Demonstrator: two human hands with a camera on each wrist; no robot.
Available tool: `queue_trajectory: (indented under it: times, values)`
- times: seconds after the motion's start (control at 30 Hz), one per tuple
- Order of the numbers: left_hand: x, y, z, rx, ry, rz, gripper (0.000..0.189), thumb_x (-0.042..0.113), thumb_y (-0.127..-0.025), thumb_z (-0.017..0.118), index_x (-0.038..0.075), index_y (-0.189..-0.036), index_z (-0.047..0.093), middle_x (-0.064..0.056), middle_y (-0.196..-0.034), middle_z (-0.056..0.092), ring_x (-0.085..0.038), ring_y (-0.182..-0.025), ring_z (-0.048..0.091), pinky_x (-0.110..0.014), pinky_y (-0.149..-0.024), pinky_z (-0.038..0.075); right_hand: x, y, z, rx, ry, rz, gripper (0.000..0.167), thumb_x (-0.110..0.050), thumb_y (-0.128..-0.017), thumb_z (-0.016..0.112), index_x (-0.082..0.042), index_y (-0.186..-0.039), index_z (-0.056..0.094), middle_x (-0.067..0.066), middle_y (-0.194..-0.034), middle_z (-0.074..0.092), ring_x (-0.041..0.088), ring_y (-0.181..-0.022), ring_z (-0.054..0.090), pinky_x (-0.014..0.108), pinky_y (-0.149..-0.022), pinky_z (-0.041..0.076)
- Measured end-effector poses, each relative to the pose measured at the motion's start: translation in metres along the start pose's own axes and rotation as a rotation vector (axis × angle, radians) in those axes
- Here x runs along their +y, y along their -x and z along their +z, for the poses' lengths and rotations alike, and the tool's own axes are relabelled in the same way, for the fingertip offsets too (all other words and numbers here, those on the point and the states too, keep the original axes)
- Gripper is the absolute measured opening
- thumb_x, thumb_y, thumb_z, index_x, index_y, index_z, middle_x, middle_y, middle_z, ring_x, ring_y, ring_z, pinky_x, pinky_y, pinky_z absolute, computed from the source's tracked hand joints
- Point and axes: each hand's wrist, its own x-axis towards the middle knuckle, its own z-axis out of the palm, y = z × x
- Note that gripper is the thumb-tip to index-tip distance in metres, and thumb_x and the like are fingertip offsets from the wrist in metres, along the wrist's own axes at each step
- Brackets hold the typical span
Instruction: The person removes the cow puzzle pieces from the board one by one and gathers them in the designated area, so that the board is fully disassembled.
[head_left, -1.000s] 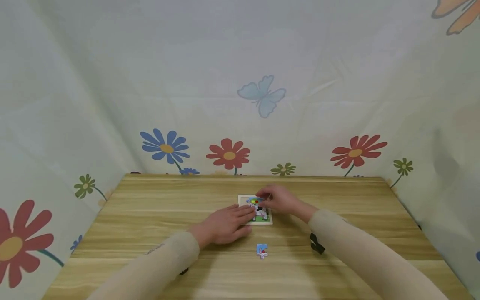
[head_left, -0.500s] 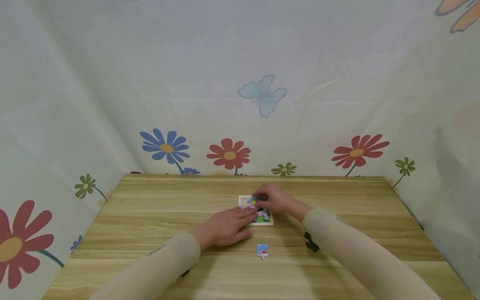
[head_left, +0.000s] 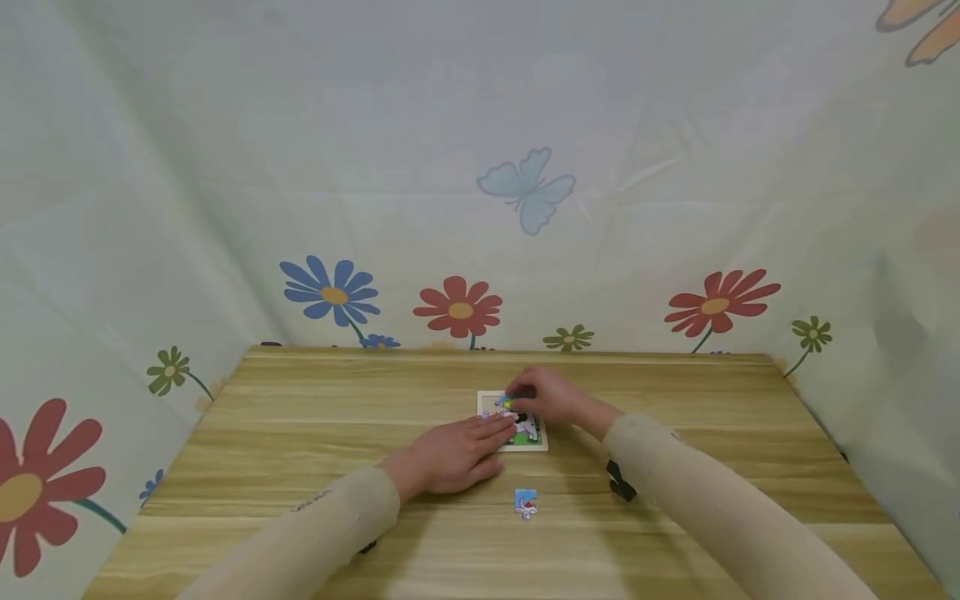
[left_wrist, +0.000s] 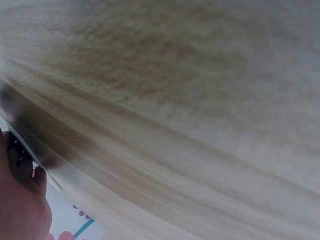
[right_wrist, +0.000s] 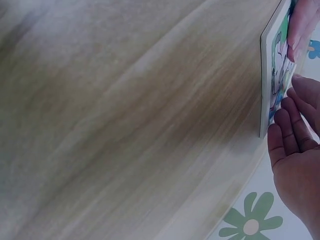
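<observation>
A small square cow puzzle in a pale frame (head_left: 513,450) lies on the table. My left hand (head_left: 457,454) rests flat on its lower left part, fingers straight over the cow. At the puzzle's top edge, my right hand (head_left: 553,396) pinches a blue and yellow puzzle piece (head_left: 504,402), partly covered by the fingers. The right wrist view has the right thumb and curled fingers at the frame's edge (right_wrist: 265,95). A loose puzzle piece (head_left: 526,503), blue with the cow's head, lies nearer me. In the left wrist view, only part of the left hand (left_wrist: 22,205) shows.
The wood-grained table (head_left: 337,392) reaches back to a pale cloth wall (head_left: 375,167) printed with flowers and butterflies. Black straps (head_left: 620,482) hang beneath the wrists. The cloth also rises at both sides of the table.
My right hand has shifted slightly left along the puzzle's top, and the blue and yellow piece has moved left and turned a little. The left hand has stayed nearly still.
</observation>
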Motion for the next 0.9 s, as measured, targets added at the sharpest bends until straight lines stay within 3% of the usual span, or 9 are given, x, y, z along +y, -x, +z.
queue_trajectory:
  times: [0.57, 0.9]
  values:
    - [0.0015, 0.0020, 0.0006, 0.005, 0.011, -0.009, 0.064, 0.045, -0.116, 0.038, 0.013, -0.170, 0.030, -0.001, -0.177, 0.025, -0.017, -0.164, 0.022, -0.037, -0.132, 0.024, 0.0020, -0.0044, 0.0017, -0.009, -0.018, 0.024, 0.015, -0.010, -0.102, 0.073, -0.004, -0.114, 0.079, 0.005, -0.108, 0.074, 0.017, -0.099, 0.065, 0.042, -0.095, 0.057]
    - [0.0022, 0.0021, 0.0009, -0.006, 0.006, -0.017, 0.065, 0.047, -0.116, 0.038, 0.015, -0.171, 0.028, 0.000, -0.178, 0.023, -0.016, -0.164, 0.020, -0.037, -0.132, 0.022, 0.0044, -0.0075, 0.0021, -0.013, -0.006, 0.019, 0.016, -0.010, -0.100, 0.075, -0.005, -0.115, 0.079, 0.004, -0.106, 0.072, 0.015, -0.095, 0.062, 0.036, -0.090, 0.057]
